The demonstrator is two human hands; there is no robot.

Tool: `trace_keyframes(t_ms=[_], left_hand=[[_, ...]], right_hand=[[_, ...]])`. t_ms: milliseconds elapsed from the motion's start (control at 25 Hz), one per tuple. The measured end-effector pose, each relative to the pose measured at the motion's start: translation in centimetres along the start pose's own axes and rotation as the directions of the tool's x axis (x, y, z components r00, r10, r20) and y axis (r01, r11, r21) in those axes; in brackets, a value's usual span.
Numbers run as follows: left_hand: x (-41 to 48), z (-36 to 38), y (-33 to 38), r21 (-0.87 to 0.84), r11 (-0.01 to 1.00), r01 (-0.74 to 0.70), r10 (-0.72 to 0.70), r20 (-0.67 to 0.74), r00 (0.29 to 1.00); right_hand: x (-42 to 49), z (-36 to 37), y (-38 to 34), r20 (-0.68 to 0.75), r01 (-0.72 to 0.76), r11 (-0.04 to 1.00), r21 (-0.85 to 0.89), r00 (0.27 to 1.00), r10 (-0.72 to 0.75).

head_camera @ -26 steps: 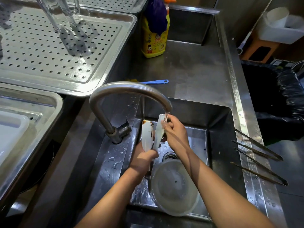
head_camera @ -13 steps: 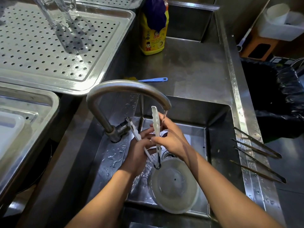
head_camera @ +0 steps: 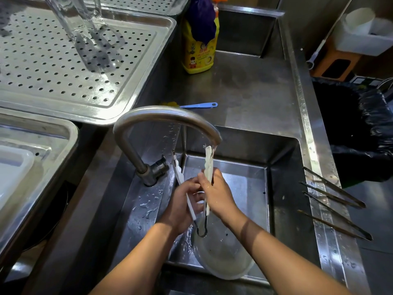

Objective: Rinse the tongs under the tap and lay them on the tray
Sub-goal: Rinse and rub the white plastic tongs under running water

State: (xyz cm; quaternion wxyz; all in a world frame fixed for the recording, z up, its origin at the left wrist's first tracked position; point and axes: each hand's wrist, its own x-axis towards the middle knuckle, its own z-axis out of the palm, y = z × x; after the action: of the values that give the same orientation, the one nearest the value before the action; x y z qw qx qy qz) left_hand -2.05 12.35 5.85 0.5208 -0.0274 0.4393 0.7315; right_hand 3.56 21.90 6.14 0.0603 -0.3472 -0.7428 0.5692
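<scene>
Our left hand [head_camera: 182,202] and right hand [head_camera: 220,195] grip the tongs [head_camera: 208,161] under the tap [head_camera: 165,114]; wet, they could slip.

1 view only: a wide-angle head camera, positioned above the sink [head_camera: 282,188] and pitched steeply forward and down. Range is close: both forearms [head_camera: 140,252] enter from the bottom edge and converge at frame centre, below the tap [head_camera: 165,116]. The perforated tray [head_camera: 42,71] fills the upper left; a black-lined bin [head_camera: 365,128] occupies the right edge. Straight edges bow near the borders.
</scene>
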Motion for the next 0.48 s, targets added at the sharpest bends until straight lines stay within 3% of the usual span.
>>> trace_keyframes(t_ms=[40, 120, 240, 320, 480], left_hand=[[-0.2, -0.1, -0.3, 0.004, 1.0, 0.015, -0.015, 0.0, 1.0], [-0.6, 0.0, -0.8, 0.026, 0.998, 0.057, -0.057, -0.018, 0.998], [-0.5, 0.3, -0.3, 0.089, 0.992, 0.09, -0.084, -0.068, 0.994], [-0.3, 0.1, 0.3, 0.123, 0.989, 0.085, -0.071, -0.118, 0.99], [-0.8, -0.9, 0.3, 0.112, 0.992, 0.05, -0.029, -0.181, 0.983]], right_hand=[[0.5, -0.2, -0.3, -0.049, -0.046, 0.999, 0.012, 0.998, 0.047], [2.4, -0.9, -2.2, -0.102, -0.137, 0.935, 0.328, 0.978, 0.179], [4.1, -1.2, -4.2, 0.016, -0.18, 0.665, 0.724, 0.969, 0.246], [3.4, -1.0, -4.1, 0.182, -0.258, 0.514, 0.818, 0.964, 0.193], [3.0, -2.3, -3.5, 0.352, -0.329, 0.427, 0.842, 0.936, 0.028]])
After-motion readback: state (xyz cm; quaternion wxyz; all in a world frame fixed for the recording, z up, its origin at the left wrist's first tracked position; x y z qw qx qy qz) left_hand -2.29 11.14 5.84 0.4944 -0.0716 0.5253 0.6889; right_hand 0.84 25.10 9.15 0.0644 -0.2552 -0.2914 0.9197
